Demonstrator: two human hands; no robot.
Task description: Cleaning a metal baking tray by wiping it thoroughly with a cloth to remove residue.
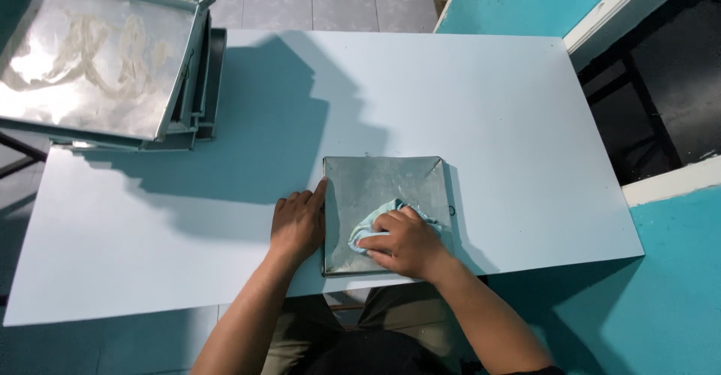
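Low in the frame's centre, the left hand (298, 222) lies flat and open, bracing the square metal tray (375, 180) by its edge. The right hand (405, 243), fingers curled, presses a light-blue cloth (369, 228) into it.

Tray: a small square metal tray (383, 187), grey and dull, lying flat at the near edge of the pale table.
Cloth: a little light blue cloth (373, 223), scrunched up, sitting inside the tray near its front right part.
Touching: the cloth presses on the tray's floor.
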